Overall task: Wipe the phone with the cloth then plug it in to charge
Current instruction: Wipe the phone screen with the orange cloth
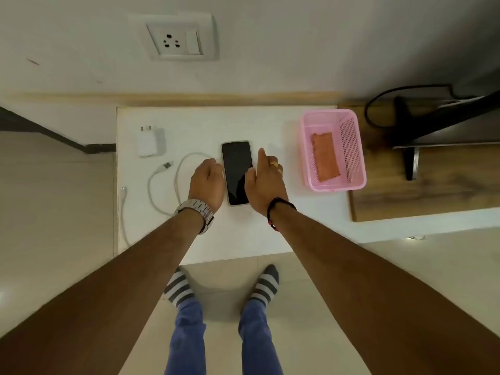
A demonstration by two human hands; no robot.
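Note:
A black-screened phone (236, 169) lies flat, face up, on the white table (270, 125). My left hand (207, 182) rests against its left edge, fingers curled down. My right hand (263, 182) sits at its right edge, thumb over the screen's lower right, index finger stretched forward. Neither hand has lifted the phone. An orange folded cloth (326, 161) lies inside a pink plastic basket (309, 158) to the right. A white charger adapter (148, 142) and a white USB cable (162, 185) lie left of the phone.
A wall socket with a switch (176, 41) is on the wall above the table. A wooden shelf (433, 190) with a dark monitor stand (411, 158) and black cord is at the right. My socked feet stand at the table's front edge.

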